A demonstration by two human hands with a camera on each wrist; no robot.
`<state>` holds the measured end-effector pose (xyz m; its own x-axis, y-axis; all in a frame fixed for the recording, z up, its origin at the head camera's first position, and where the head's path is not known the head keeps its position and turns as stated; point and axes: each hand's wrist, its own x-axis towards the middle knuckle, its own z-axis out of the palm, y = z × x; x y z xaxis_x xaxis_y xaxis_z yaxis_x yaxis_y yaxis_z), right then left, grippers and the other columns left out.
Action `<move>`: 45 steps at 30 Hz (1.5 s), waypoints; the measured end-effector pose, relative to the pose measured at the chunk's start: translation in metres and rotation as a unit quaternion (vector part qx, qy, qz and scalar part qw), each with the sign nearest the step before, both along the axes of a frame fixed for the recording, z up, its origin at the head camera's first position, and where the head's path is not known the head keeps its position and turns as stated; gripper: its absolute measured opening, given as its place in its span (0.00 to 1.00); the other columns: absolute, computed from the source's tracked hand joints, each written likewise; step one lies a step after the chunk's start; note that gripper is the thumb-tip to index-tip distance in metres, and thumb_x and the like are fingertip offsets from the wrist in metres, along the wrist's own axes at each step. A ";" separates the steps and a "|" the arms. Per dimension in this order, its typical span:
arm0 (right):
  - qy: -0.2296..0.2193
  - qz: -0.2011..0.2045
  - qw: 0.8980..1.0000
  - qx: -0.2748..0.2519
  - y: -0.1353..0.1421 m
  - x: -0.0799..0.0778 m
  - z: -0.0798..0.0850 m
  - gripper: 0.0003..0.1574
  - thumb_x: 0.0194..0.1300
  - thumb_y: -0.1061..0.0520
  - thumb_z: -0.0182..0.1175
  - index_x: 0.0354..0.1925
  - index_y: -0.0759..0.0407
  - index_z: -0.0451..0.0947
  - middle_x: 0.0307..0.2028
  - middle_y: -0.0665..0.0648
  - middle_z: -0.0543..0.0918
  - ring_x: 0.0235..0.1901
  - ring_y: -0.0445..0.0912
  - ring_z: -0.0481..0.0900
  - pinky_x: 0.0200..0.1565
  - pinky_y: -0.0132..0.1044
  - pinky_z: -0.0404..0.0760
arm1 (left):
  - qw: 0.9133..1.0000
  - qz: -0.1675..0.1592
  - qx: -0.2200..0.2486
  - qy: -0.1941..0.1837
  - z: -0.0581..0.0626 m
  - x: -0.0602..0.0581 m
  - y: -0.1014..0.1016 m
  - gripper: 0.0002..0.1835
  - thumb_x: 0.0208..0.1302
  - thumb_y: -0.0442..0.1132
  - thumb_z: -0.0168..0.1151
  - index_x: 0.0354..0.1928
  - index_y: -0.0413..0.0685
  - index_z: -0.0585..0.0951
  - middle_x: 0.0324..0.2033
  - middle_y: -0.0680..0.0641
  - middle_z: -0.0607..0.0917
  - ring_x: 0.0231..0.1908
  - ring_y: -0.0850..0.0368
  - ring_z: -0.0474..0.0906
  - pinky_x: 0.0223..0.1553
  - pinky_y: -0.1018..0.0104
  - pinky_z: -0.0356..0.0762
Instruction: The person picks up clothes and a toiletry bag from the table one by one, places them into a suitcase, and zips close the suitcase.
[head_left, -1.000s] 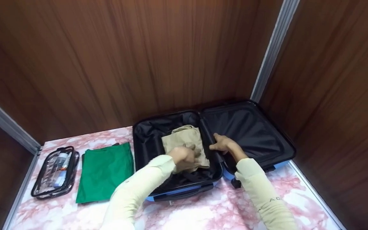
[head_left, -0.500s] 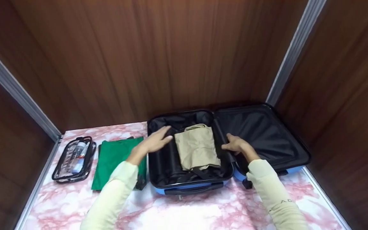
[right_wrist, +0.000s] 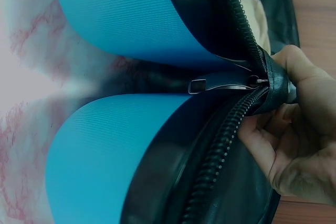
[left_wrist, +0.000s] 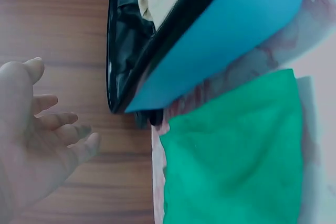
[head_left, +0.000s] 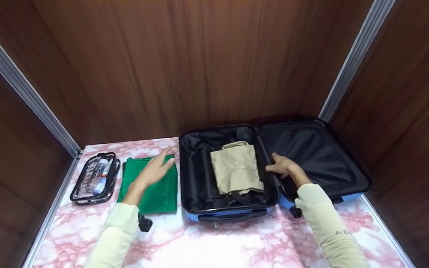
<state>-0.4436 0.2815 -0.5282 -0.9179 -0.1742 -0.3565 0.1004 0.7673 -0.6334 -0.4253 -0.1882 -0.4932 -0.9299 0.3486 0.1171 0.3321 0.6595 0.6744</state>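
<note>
A blue hard-shell suitcase with black lining lies unfolded at its hinge. Folded beige cloth rests inside its left half, loops at the top. My right hand is at the middle hinge; the right wrist view has its thumb and curled fingers on either side of the black hinge strip, holding it. Above a folded green cloth, left of the suitcase, my left hand hovers with fingers extended. In the left wrist view that hand holds nothing, the green cloth lying beside it.
At the far left of the marbled pink-and-white table lies a clear pouch with black trim and tubes inside. Brown wood-grain panels with metal corner strips stand behind and at both sides. The suitcase's lid half reaches the right panel.
My left hand has lifted off the beige cloth and swung left over the green cloth. The right hand stays at the hinge. The head view has shifted, so everything appears further right.
</note>
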 end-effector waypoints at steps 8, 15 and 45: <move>-0.007 -0.008 1.000 -0.003 0.002 -0.002 0.002 0.55 0.69 0.54 0.55 0.76 0.73 0.34 0.73 0.80 0.50 0.64 0.68 0.70 0.46 0.52 0.86 | 0.999 0.051 0.013 0.004 -0.007 0.015 -0.032 0.32 0.77 0.47 0.49 0.76 0.40 0.58 0.73 0.33 0.64 0.73 0.35 0.59 0.73 0.41 0.56; -0.007 -0.010 1.000 -0.004 0.007 0.002 -0.001 0.53 0.69 0.54 0.55 0.76 0.73 0.37 0.72 0.81 0.52 0.63 0.69 0.70 0.46 0.54 0.86 | 0.997 0.071 0.039 -0.006 -0.018 0.030 -0.056 0.30 0.77 0.43 0.50 0.74 0.37 0.60 0.70 0.30 0.68 0.70 0.34 0.63 0.71 0.41 0.61; 0.010 -0.002 1.000 0.008 -0.001 0.000 -0.003 0.54 0.69 0.53 0.56 0.76 0.76 0.37 0.72 0.81 0.51 0.63 0.69 0.71 0.42 0.51 0.87 | 0.964 0.245 -0.046 -0.090 -0.088 0.087 -0.128 0.27 0.70 0.38 0.53 0.59 0.17 0.67 0.51 0.18 0.74 0.56 0.23 0.70 0.60 0.35 0.68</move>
